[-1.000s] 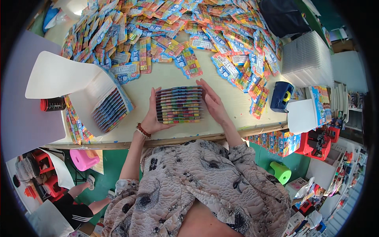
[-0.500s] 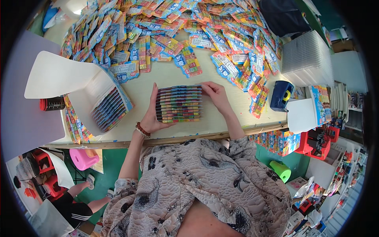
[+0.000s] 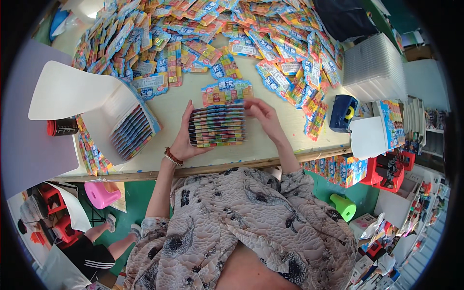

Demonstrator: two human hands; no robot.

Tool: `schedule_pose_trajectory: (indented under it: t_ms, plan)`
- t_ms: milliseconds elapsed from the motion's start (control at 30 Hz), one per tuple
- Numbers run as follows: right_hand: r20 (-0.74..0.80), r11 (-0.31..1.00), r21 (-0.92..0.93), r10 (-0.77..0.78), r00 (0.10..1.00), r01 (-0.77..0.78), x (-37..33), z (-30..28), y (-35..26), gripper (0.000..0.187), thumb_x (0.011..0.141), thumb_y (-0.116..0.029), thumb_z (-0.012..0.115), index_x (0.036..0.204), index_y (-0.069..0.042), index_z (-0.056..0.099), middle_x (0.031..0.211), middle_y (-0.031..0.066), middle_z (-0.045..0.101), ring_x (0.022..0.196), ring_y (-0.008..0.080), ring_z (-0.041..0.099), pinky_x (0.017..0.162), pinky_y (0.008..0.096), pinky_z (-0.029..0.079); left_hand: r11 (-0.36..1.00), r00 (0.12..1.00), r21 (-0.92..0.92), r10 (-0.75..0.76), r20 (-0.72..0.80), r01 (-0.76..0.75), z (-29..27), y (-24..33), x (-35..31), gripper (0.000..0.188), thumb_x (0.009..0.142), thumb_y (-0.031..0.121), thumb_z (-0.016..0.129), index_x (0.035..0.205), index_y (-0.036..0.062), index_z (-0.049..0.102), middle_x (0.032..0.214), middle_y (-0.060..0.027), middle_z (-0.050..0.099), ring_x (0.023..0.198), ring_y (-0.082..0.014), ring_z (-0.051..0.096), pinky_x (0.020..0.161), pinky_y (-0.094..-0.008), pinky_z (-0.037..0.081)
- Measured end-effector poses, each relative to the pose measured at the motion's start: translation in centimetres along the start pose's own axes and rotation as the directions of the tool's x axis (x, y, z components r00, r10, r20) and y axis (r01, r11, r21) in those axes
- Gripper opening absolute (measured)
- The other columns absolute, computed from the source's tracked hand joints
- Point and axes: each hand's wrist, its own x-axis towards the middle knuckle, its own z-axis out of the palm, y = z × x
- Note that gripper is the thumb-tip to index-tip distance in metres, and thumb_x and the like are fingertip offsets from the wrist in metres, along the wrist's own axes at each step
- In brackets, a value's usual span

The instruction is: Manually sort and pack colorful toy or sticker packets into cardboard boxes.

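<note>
My left hand (image 3: 186, 137), with a red-brown beaded bracelet at the wrist, grips the left end of a stack of colourful blister cards (image 3: 217, 126). The cards stand on edge in close rows on the table. One more blister card (image 3: 227, 92) lies face up just behind the stack, its blue header pointing away from me. My right hand (image 3: 265, 118) is at the stack's back right corner, fingers stretched toward it and slightly blurred, apparently holding nothing. An open white box (image 3: 99, 133) to the left holds a row of similar cards.
A large heap of blister cards (image 3: 193, 24) covers the far table. On the right stand a navy tape dispenser (image 3: 343, 114), a stack of clear plastic trays (image 3: 374, 67) and another filled box (image 3: 369, 137). A black-lidded jar (image 3: 63, 127) is left. The wooden table edge (image 3: 261, 160) runs before me.
One blister card now lies flat behind the stack, where bare table showed before. My right hand's fingers have loosened from the stack's right corner. My left hand keeps its hold.
</note>
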Motion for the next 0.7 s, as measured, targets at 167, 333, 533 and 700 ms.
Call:
schedule_pose_trajectory:
  t_ms: [167,333,533,700]
  plan:
    - [0.156,0.998,-0.021,0.058,0.986,-0.056,-0.7,-0.4,-0.7,0.031,0.089,-0.004,0.058,0.12,-0.001,0.057,0.112,0.0055,0.062,0.102,0.0125,0.058,0.09,0.0253,0.047,0.99,0.995,-0.094,-0.099,0.026,0.101,0.1,0.9,0.2,0.133,0.057,0.025,0.09,0.147,0.0088,-0.006,0.153,-0.0172,0.009,0.136,-0.0298,0.026,0.111,-0.043,0.027]
    - [0.179,0.996,0.023,0.079,0.981,-0.085,-0.5,-0.6,-0.6,0.034,0.087,-0.001,0.06,0.121,0.0,0.056,0.114,0.0059,0.061,0.103,0.0134,0.059,0.092,0.0261,0.047,0.999,1.0,0.037,0.003,-0.014,-0.002,-0.1,1.7,0.6,0.133,0.059,0.016,0.088,0.148,0.0108,-0.01,0.136,-0.0132,0.04,0.126,-0.0245,0.041,0.106,-0.0386,0.034]
    - [0.214,0.999,0.023,0.039,0.976,-0.045,-0.7,-0.8,-0.4,0.039,0.085,-0.001,0.062,0.123,-0.001,0.055,0.115,0.0057,0.061,0.101,0.0136,0.059,0.09,0.0262,0.048,0.999,1.0,0.039,-0.006,-0.014,0.007,-0.1,1.4,0.4,0.133,0.059,0.017,0.088,0.148,0.01,-0.01,0.137,-0.0135,0.037,0.127,-0.0245,0.04,0.107,-0.0382,0.033]
    - [0.193,0.999,-0.028,0.043,0.98,-0.038,-0.8,-0.5,-0.3,0.042,0.083,-0.001,0.065,0.124,-0.004,0.055,0.114,0.0054,0.06,0.1,0.0133,0.06,0.088,0.0263,0.048,0.999,1.0,0.034,-0.013,-0.013,0.013,-0.1,1.5,0.4,0.133,0.058,0.017,0.088,0.148,0.0095,-0.01,0.139,-0.0139,0.035,0.128,-0.0247,0.039,0.107,-0.0381,0.033]
